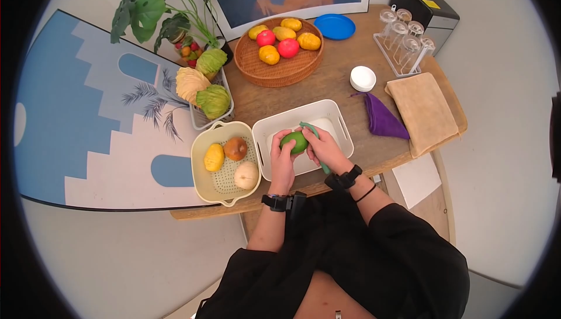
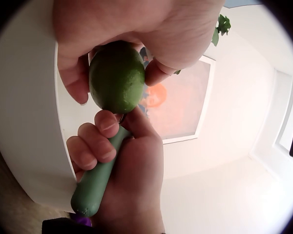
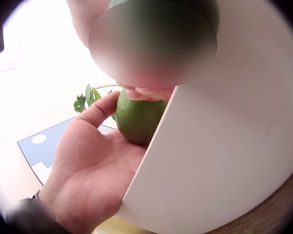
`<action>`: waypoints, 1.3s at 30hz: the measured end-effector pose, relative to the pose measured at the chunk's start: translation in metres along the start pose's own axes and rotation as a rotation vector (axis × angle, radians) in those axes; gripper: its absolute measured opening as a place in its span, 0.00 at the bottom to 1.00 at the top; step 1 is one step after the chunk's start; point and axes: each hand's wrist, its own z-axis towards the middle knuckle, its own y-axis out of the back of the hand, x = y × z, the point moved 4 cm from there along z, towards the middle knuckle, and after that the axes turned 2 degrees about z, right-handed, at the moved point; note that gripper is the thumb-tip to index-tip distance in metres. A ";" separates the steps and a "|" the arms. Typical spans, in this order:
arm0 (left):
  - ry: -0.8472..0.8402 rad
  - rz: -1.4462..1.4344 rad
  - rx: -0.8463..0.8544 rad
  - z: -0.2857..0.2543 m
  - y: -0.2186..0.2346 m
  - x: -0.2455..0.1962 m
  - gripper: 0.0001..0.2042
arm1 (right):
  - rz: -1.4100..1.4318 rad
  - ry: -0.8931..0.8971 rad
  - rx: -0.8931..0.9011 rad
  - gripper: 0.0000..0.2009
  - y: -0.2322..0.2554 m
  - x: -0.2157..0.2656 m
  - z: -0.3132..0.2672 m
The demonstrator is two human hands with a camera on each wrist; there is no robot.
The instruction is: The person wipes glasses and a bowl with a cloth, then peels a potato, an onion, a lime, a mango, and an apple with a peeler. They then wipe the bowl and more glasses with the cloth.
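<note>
My left hand (image 1: 283, 161) holds a smooth, oval green fruit (image 1: 294, 142), much like a green mango, over the white basin (image 1: 262, 135). Thumb and fingers lie around its sides in the left wrist view. My right hand (image 1: 327, 151) grips a green-handled peeler (image 2: 98, 183), its fingers curled round the handle. A bit of metal shows at the top of that handle, right at the lower end of the fruit (image 2: 117, 78). In the right wrist view the blurred handle end covers part of the right hand, and the basin wall hides part of the fruit.
Left of the basin, a cream colander (image 1: 201, 187) holds a few fruits or vegetables. Behind stand a wicker basket (image 1: 248, 68) of produce and a grey crate (image 1: 201, 121). To the right lie a purple cloth (image 1: 384, 118), a tan cloth (image 1: 423, 111) and white bowls (image 1: 363, 78).
</note>
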 end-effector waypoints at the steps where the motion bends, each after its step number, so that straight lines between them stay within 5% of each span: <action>1: 0.005 -0.018 0.003 0.000 -0.001 -0.001 0.13 | -0.005 0.001 0.000 0.17 0.000 0.000 0.000; 7: 0.195 0.063 -0.012 0.006 0.004 0.003 0.15 | 0.012 0.008 -0.009 0.17 0.001 -0.002 0.001; 16: -0.101 -0.002 0.020 0.001 0.001 0.002 0.14 | -0.035 -0.003 -0.001 0.20 0.001 -0.001 0.001; 25: 0.188 0.053 -0.033 0.005 0.004 0.003 0.16 | -0.028 -0.003 -0.011 0.19 0.002 -0.002 0.000; 31: -0.058 0.010 -0.008 0.003 0.004 0.008 0.16 | -0.021 -0.009 0.005 0.19 0.001 -0.007 0.003; 34: 0.144 0.001 -0.071 0.001 -0.001 0.000 0.15 | -0.036 -0.011 0.001 0.19 0.001 -0.005 0.002; 39: 0.123 0.037 -0.015 0.004 0.002 0.004 0.14 | -0.031 0.001 -0.013 0.19 0.001 -0.002 -0.001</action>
